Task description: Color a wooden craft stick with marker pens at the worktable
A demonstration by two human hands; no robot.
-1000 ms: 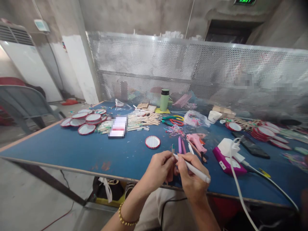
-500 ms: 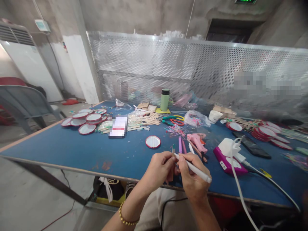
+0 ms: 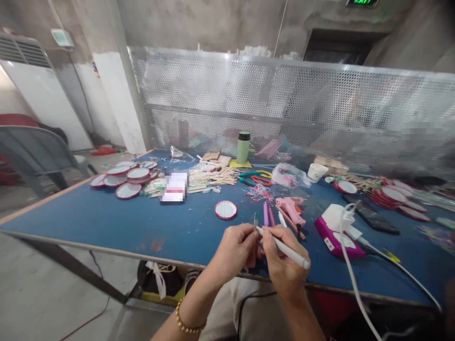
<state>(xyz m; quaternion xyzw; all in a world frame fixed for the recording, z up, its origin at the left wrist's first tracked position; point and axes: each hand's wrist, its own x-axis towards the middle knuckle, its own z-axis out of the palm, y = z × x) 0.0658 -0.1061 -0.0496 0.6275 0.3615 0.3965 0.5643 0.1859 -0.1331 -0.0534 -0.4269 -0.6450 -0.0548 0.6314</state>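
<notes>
My right hand (image 3: 282, 263) is closed round a white marker pen (image 3: 289, 253), its tip pointing up-left toward my left hand. My left hand (image 3: 236, 248) is closed in a pinch on a small thin stick-like piece that I cannot make out, held against the pen tip. Both hands hover over the near edge of the blue table (image 3: 106, 218). Just beyond them lie a round red-rimmed mirror (image 3: 225, 209), purple and pink sticks (image 3: 266, 214) and a pink glue gun (image 3: 289, 208).
A pile of red-rimmed mirrors (image 3: 124, 177) and wooden sticks (image 3: 209, 177) lie at the left. A green bottle (image 3: 243, 148), scissors (image 3: 256, 179) and a plastic bag (image 3: 289, 175) stand further back. A white charger with cable (image 3: 341, 220) sits on a purple box at right. A perforated metal screen (image 3: 284, 104) closes the far side.
Hardly anything: the pen in my right hand has shifted slightly against the piece in my left hand. The table's contents have not moved.
</notes>
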